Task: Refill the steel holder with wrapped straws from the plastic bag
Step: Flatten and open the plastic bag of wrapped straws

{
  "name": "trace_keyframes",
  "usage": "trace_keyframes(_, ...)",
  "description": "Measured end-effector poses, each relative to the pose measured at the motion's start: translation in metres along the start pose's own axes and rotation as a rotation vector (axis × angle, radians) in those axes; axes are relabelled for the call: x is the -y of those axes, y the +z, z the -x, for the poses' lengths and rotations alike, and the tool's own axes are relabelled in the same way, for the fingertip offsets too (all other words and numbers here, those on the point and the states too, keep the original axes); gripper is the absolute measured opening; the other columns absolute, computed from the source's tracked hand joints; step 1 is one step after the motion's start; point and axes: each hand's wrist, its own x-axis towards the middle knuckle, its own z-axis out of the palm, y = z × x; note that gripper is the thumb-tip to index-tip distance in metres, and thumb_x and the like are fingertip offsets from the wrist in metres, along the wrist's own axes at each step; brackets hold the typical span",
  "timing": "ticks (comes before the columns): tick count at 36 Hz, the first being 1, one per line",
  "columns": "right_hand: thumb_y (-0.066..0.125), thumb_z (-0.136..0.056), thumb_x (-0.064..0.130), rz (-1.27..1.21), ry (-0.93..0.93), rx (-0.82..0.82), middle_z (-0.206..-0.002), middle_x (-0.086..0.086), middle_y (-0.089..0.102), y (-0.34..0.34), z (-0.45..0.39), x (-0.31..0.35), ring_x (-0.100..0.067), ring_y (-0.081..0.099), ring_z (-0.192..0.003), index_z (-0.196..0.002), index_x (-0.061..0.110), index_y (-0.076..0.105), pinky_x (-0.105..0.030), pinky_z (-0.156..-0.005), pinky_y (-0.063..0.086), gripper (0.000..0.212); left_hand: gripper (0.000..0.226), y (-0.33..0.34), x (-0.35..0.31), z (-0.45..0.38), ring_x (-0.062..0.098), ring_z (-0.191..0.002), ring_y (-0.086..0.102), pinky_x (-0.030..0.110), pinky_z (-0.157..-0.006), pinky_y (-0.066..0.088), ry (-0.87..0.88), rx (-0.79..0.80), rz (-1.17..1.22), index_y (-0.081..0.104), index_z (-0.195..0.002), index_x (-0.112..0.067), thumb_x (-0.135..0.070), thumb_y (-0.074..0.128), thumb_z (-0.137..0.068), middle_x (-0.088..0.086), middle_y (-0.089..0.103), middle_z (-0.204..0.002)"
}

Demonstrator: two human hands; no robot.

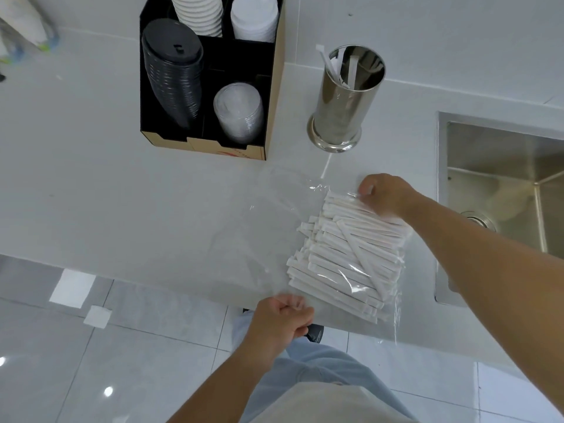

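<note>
A clear plastic bag [268, 227] lies flat on the white counter, with a pile of white wrapped straws [345, 254] bunched in its right half. My right hand [384, 195] pinches the bag's far edge just above the straws. My left hand [283, 319] is closed on the bag's near edge at the counter's front. The steel holder [345, 99] stands upright behind the bag and holds only a few wrapped straws [335, 68].
A black and cardboard organiser [210, 87] with stacked cups and lids stands left of the holder. A steel sink [500, 184] is set into the counter at the right. The counter's front edge runs under my left hand, with tiled floor below.
</note>
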Motion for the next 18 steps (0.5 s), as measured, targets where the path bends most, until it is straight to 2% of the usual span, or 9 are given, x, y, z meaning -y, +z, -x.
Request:
trace_keyframes(2, 0.051, -0.094, 0.028, 0.023, -0.001, 0.024, -0.111, -0.005, 0.063, -0.001, -0.001, 0.000, -0.030, 0.058, -0.105, -0.094, 0.019, 0.063, -0.032, -0.087, 0.046, 0.015, 0.022, 0.006, -0.001, 0.001, 0.010, -0.063, 0.064, 0.026, -0.076, 0.060, 0.003, -0.020, -0.017, 0.065, -0.095, 0.016, -0.003, 0.071, -0.085, 0.012, 0.063, -0.073)
trace_keyframes(6, 0.052, -0.092, 0.025, 0.016, -0.021, 0.016, -0.100, -0.003, 0.062, 0.001, -0.002, -0.001, -0.029, 0.059, -0.098, -0.097, 0.015, 0.067, -0.030, -0.082, 0.045, 0.019, 0.014, 0.014, -0.004, 0.000, 0.014, -0.061, 0.061, 0.031, -0.076, 0.059, 0.003, -0.063, -0.002, 0.069, -0.086, 0.012, -0.003, 0.067, -0.087, 0.011, 0.064, -0.066)
trace_keyframes(8, 0.052, -0.091, 0.023, -0.026, -0.046, -0.012, -0.092, -0.001, 0.062, 0.002, 0.000, -0.003, -0.026, 0.059, -0.091, -0.093, 0.014, 0.067, -0.029, -0.075, 0.043, 0.018, 0.013, 0.015, -0.005, 0.000, 0.017, -0.062, 0.059, 0.036, -0.079, 0.059, 0.007, -0.093, 0.005, 0.069, -0.079, 0.009, -0.001, 0.065, -0.087, 0.012, 0.064, -0.065)
trace_keyframes(10, 0.054, -0.091, 0.022, -0.096, -0.075, -0.036, -0.087, 0.001, 0.061, 0.002, 0.004, -0.006, -0.023, 0.057, -0.085, -0.088, 0.015, 0.065, -0.028, -0.070, 0.040, 0.013, 0.015, 0.017, -0.004, -0.001, 0.019, -0.064, 0.058, 0.038, -0.080, 0.059, 0.019, -0.113, 0.016, 0.069, -0.081, 0.011, 0.000, 0.063, -0.088, 0.014, 0.064, -0.066)
trace_keyframes(16, 0.048, -0.096, 0.017, -0.175, -0.252, -0.188, -0.073, -0.003, 0.061, 0.001, 0.029, -0.015, -0.022, 0.053, -0.061, -0.087, 0.015, 0.055, -0.030, -0.057, 0.043, 0.011, 0.018, 0.022, -0.001, -0.002, 0.019, -0.063, 0.055, 0.022, -0.063, 0.056, 0.018, -0.148, 0.161, 0.063, -0.092, 0.019, 0.001, 0.058, -0.092, 0.016, 0.060, -0.068)
trace_keyframes(18, 0.048, -0.096, 0.016, -0.195, -0.302, -0.216, -0.068, -0.005, 0.060, -0.001, 0.038, -0.016, -0.023, 0.051, -0.057, -0.088, 0.014, 0.053, -0.030, -0.055, 0.041, 0.010, 0.020, 0.025, -0.001, -0.001, 0.023, -0.068, 0.050, 0.025, -0.068, 0.055, 0.024, -0.143, 0.201, 0.061, -0.091, 0.020, 0.001, 0.056, -0.093, 0.017, 0.053, -0.072)
